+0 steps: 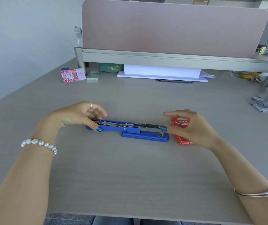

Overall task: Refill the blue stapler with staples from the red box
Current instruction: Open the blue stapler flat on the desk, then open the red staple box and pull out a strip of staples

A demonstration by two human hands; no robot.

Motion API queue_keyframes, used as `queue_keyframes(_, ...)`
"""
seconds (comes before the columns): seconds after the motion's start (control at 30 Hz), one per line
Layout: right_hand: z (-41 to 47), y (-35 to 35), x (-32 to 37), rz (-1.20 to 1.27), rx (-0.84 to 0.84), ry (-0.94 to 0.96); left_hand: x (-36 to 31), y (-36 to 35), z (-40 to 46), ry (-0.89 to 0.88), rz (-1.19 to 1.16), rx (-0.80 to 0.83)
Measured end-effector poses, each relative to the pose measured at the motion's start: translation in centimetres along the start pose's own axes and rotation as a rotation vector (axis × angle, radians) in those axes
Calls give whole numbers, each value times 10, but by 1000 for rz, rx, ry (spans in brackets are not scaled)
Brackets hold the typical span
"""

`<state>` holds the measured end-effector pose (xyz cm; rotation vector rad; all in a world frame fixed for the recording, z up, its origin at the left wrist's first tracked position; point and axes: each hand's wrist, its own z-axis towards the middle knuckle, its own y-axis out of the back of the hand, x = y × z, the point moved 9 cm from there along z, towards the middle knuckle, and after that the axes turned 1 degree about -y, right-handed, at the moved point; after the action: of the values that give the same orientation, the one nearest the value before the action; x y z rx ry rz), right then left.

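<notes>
The blue stapler (130, 129) lies in the middle of the grey desk, swung fully open so its lid stretches left and its metal staple channel shows. My left hand (76, 116) grips the far left end of the open lid between thumb and fingers. My right hand (190, 125) pinches the right front end of the metal channel with thumb and forefinger. The red box (182, 127) stands just behind and under my right hand, partly hidden by it, its top flap raised.
A heap of loose staple strips (267, 106) lies at the right edge. At the back stand a pink card box (73, 75), a green pad (93, 76), a white stack of paper (162, 73) under a shelf, and a pink divider panel (170, 28).
</notes>
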<state>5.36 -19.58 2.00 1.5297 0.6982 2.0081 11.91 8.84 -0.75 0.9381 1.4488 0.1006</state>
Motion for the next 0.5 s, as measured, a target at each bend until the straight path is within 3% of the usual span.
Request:
queue_keyframes(0.07,1,17,-6,-35,-53,-36,-1,-1,-1,7,11,3)
queue_keyframes(0.17,-3,13,-23,-172,161,-135,-7,-1,-4,7,25,-22)
queue_keyframes(0.27,-11,-1,-36,-222,364,-219,-30,7,2,-98,-6,-275)
queue_keyframes(0.37,-12,-1,-37,-176,371,-224,-55,4,7,-238,-56,-574)
queue_keyframes(0.5,-7,11,-26,27,266,-180,-91,-31,7,-421,133,-583)
